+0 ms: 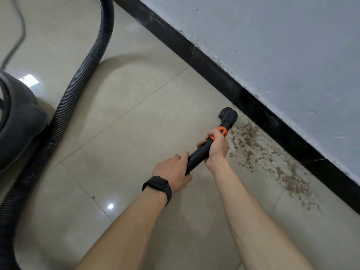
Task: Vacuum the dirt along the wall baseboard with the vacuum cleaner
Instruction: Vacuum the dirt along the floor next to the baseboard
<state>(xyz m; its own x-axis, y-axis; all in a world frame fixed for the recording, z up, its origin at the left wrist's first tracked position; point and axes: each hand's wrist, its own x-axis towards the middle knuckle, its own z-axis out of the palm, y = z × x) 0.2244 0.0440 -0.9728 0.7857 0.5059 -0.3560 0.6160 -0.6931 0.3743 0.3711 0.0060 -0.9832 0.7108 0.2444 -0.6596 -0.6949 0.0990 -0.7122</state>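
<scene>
Vacuum cleaner wand (200, 152), a plain black tube, slants from the middle of the view up toward the baseboard (253, 106). An orange collar (222, 131) rings the wand just below the stubby black nozzle (228, 114). The nozzle sits low over the pale tiled floor (126, 123), just beside the baseboard and at the far end of the dirt (272, 162). It seems to touch the tile, though the angle leaves that unsure.

The dirt is a brown, speckled band on the tiles, hugging the black baseboard from the nozzle back toward the lower right. Above the baseboard rises a scuffed grey wall (282, 45).

The right hand (216, 146) grips the wand right at the orange collar, fingers wrapped round the tube. The left hand (171, 173) holds the wand's lower end, fingers curled about it. It wears a thin ring (178, 155), and a black watch (158, 186) sits on that wrist.

A ribbed black hose (78, 80) sweeps in a long curve down the left side. Beside it at the left edge stands the dark, rounded vacuum body (17, 121), well apart from the dirt.
</scene>
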